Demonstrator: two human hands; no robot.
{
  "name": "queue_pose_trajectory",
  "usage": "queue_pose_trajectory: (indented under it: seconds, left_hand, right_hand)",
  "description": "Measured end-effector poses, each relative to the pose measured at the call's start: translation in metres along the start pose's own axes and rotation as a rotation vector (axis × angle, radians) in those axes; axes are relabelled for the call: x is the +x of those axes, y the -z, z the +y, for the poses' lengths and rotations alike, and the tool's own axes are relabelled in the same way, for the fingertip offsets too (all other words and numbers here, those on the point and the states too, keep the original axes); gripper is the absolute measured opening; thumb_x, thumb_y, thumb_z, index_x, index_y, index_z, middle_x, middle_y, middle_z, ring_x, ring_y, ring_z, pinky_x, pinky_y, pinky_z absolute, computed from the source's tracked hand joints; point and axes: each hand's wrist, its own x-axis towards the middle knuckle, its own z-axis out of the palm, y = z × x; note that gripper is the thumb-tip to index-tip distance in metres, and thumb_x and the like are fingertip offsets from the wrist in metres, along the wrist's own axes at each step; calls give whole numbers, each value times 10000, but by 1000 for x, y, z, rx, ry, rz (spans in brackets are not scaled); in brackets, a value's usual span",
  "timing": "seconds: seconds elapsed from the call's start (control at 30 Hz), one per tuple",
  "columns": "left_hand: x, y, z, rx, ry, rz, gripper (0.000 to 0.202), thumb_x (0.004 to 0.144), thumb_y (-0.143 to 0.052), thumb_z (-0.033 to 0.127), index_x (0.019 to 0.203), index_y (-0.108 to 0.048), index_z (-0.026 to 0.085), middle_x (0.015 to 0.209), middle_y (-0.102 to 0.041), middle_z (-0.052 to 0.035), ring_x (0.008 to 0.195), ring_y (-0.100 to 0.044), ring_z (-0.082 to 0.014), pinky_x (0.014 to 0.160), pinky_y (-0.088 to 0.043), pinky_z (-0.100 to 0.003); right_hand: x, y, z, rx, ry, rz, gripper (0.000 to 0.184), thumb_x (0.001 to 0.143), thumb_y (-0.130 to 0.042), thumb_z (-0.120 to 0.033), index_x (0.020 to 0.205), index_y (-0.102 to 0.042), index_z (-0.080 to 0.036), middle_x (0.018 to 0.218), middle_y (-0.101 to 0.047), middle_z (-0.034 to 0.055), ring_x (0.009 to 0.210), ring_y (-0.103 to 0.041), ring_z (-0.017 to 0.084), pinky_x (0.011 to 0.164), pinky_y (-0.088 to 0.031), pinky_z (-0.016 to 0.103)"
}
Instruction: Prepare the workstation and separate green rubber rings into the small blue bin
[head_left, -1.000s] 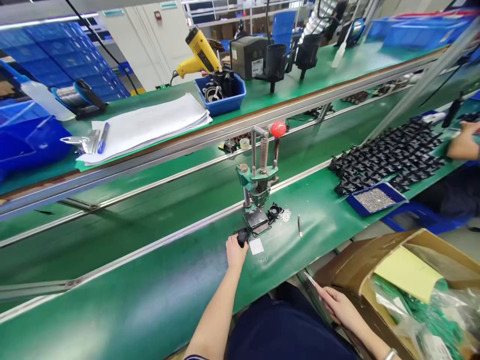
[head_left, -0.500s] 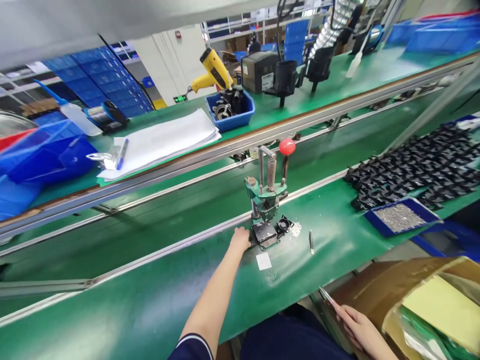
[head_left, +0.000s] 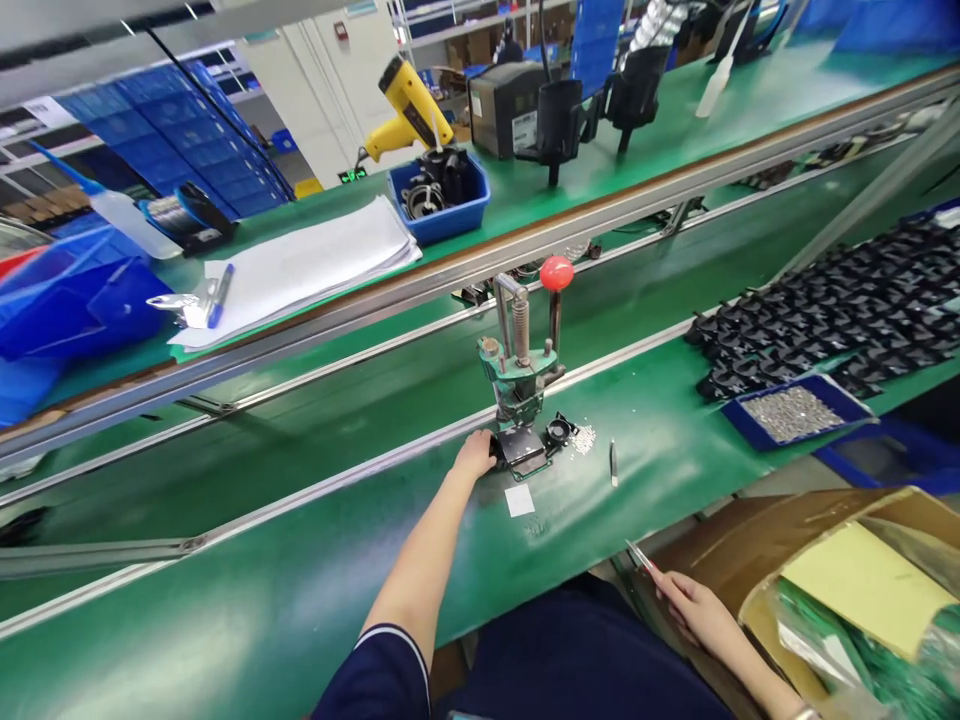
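My left hand point(head_left: 474, 456) is beside the base of a green hand press point(head_left: 525, 375) with a red ball knob. Its fingers are curled round a small black part point(head_left: 493, 450), mostly hidden by the hand. Low on the right, past the bench edge, my right hand point(head_left: 691, 606) grips a pair of tweezers point(head_left: 643, 560), tips pointing up and left. A flat black plate point(head_left: 521, 445) lies under the press. To its right are a round black fan-like part point(head_left: 559, 430) and a small heap of silvery pieces point(head_left: 583, 439).
A second pair of tweezers point(head_left: 613, 463) and a white square of paper point(head_left: 519, 501) lie on the green bench. Rows of black parts point(head_left: 832, 310) and a blue tray point(head_left: 750, 425) of small metal pieces are at right. A cardboard box point(head_left: 720, 530) stands by my right arm.
The whole view has shifted, so bench and press appear slightly higher and further left. My left hand stays at the press base; my right hand still holds the tweezers.
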Motion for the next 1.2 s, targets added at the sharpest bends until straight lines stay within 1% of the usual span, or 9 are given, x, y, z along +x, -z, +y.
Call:
queue_pose_trajectory:
  seconds: [0.13,0.23,0.37,0.5,0.63,0.83,0.93,1.0,1.2]
  left_hand:
    - [9,-3,-2,-20,-12,-18,402,844,-687,273,1205,-573,140,1183,-624,-101,1087,-600,-241,943,-493,-437]
    - [11,-3,-2,-34,-25,-14,412,812,-696,223,1193,-568,131,1168,-632,-107,1076,-605,-243,929,-492,-421]
    - [6,-1,-5,-63,-88,-9,462,715,-694,98,1159,-571,136,1162,-634,-117,1078,-609,-242,919,-478,-345]
    - [0,0,-10,-94,-156,-4,488,712,-661,86,1183,-551,156,1222,-609,-104,1111,-601,-226,931,-466,-293]
    - [4,-1,-9,-92,-168,-11,480,728,-649,92,1193,-543,143,1245,-595,-122,1137,-590,-239,955,-459,-301]
    - [5,1,-2,-50,-131,-26,455,719,-644,69,1161,-571,146,1174,-618,-134,1071,-616,-274,898,-480,-337]
    - [0,-1,0,-38,-121,-17,479,714,-624,38,1178,-567,142,1190,-611,-142,1099,-606,-279,926,-470,-346]
    - [-1,-3,0,-44,-123,-7,490,724,-622,50,1202,-556,133,1217,-600,-153,1138,-591,-284,955,-462,-350]
    - [-2,-7,-2,-109,-132,15,660,712,-688,141,1337,-477,125,1305,-566,-175,1216,-569,-301,1008,-457,-354]
  right_hand:
    - [-4,1,-7,-2,-14,8,616,736,-432,-852,718,-442,-236,430,-267,-116,347,-239,66,402,-154,245]
    - [-4,-1,-11,-6,-14,3,630,719,-430,-869,713,-433,-238,429,-271,-117,347,-232,64,406,-153,249]
    - [-4,0,-16,-3,-23,-10,646,702,-421,-888,710,-425,-242,413,-250,-122,348,-203,66,406,-134,255]
    - [-5,2,-19,-5,-27,-11,643,708,-425,-883,712,-431,-241,421,-237,-123,361,-208,70,411,-143,257]
    - [-3,1,-20,-21,-36,6,620,726,-439,-858,720,-434,-238,445,-284,-113,371,-253,73,416,-180,255]
    - [1,-3,-30,-13,-27,-18,606,719,-466,-840,722,-442,-234,450,-306,-116,364,-264,68,405,-187,251]
    - [-1,-4,-36,-14,-31,-8,610,707,-475,-843,711,-441,-234,452,-307,-114,365,-281,68,406,-203,249]
    - [-2,-5,-39,-6,-38,-3,618,695,-483,-849,703,-437,-233,451,-299,-115,369,-280,66,409,-209,247]
    - [-2,-10,-44,-7,-48,7,636,667,-500,-866,686,-436,-233,446,-304,-108,367,-286,69,404,-204,250]
